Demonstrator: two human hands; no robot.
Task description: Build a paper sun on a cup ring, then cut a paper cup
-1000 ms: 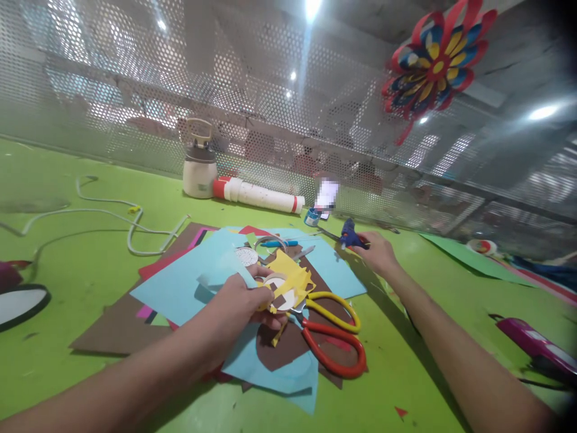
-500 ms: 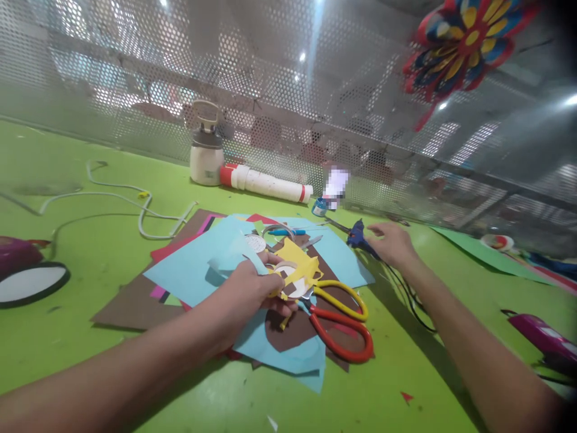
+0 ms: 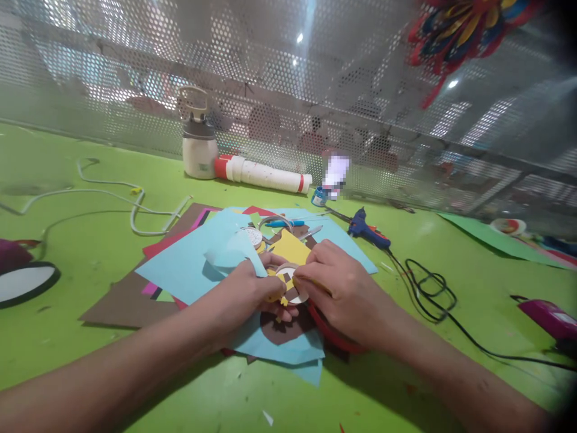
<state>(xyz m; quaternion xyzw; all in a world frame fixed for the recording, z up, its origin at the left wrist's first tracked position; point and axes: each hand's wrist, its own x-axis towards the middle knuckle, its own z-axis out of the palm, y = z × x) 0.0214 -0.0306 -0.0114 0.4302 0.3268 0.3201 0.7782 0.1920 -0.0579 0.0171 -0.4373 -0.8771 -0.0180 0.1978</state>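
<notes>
My left hand [image 3: 255,285] is closed around a small round white disc [image 3: 295,293] with yellow and brown paper patches on it. My right hand [image 3: 340,288] meets the disc from the right, thumb and fingers pinched at its edge. Under the right hand, red-handled scissors [image 3: 336,337] are mostly covered. Beneath both hands lie light blue paper sheets [image 3: 180,267] and a brown paper piece [image 3: 282,328]. Just beyond the fingers is yellow paper [image 3: 291,246]. A blue glue gun [image 3: 367,230] rests on the table, apart from the right hand.
Behind the papers stand a white bottle [image 3: 199,150], a white tube with red bands [image 3: 265,174] and a small blue jar [image 3: 318,196]. A black cord [image 3: 433,282] coils at right, near a magenta device [image 3: 547,319]. White bent wire [image 3: 135,210] lies left on the green table [image 3: 180,391].
My right hand has left the area beside the glue gun and come left to the disc, now covering most of the scissors. My left hand keeps hold of the disc.
</notes>
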